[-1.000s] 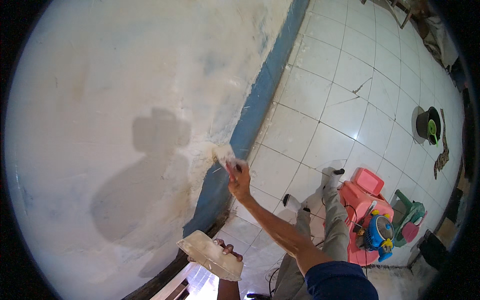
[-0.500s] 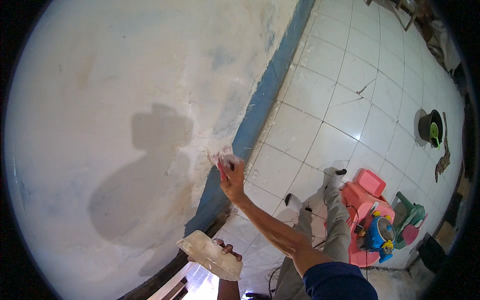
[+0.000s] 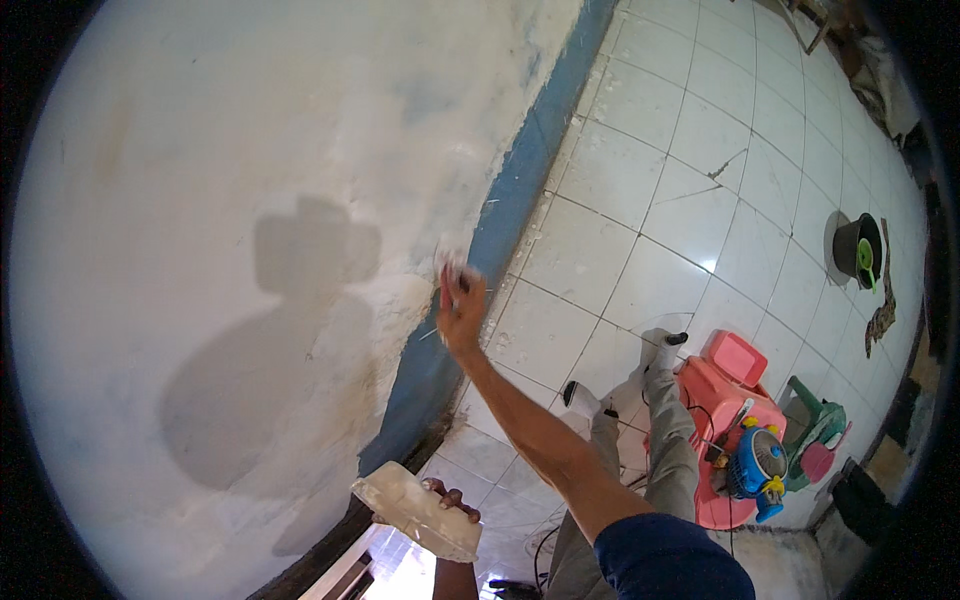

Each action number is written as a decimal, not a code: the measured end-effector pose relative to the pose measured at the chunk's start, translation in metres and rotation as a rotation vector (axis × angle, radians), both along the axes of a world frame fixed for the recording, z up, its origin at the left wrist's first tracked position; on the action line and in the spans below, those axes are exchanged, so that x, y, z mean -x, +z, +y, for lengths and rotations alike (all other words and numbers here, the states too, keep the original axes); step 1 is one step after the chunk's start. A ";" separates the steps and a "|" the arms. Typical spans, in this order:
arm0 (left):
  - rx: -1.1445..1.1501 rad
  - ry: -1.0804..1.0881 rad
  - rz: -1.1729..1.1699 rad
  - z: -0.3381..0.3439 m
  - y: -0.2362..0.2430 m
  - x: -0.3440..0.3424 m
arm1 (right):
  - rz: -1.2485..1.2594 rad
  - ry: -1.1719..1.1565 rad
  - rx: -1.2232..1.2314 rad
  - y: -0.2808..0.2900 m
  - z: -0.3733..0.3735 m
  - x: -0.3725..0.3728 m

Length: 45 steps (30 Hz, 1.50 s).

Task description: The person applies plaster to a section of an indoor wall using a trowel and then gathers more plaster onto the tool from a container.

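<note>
My right hand is closed on a red-handled scraper, blurred, whose blade is against the pale, patchy wall just beside the blue band along its foot. Fresh cream-coloured filler shows around the blade. Lower down, my left hand grips a rectangular, plaster-coated pale container, tilted close to the wall's lower edge. My shadow falls on the wall to the left of both hands.
White tiled floor runs along the wall. Beside my legs stand a pink plastic stool with a blue fan and cord, and green plastic items. Farther right sits a dark bucket with a green dipper.
My right hand with the scraper has moved up along the wall next to the blue band. My left hand and the container have shifted only slightly.
</note>
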<state>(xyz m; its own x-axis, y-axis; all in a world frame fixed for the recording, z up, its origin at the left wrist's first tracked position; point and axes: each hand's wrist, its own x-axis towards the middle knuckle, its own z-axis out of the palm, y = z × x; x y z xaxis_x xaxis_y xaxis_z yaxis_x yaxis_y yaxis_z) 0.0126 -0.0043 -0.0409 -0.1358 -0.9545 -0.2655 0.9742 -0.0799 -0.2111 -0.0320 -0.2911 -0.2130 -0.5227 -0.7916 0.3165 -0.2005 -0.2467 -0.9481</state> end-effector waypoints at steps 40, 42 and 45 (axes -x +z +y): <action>-0.066 -0.107 -0.629 -0.267 -0.002 0.187 | 0.102 0.688 -0.632 0.342 -0.050 0.359; -0.070 -0.082 -0.640 -0.285 0.006 0.214 | 0.182 0.707 -0.611 0.360 -0.062 0.365; -0.071 -0.098 -0.665 -0.311 0.032 0.248 | 0.509 0.648 -0.536 0.372 -0.076 0.369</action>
<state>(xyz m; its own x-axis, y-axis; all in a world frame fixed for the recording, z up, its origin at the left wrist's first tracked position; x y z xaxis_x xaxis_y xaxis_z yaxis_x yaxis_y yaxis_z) -0.2353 -0.3154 -0.0088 -0.0064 -0.9231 -0.3844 0.8877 -0.1823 0.4229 -0.4009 -0.3669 0.1587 0.1630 -0.9814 -0.1015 -0.5938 -0.0155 -0.8045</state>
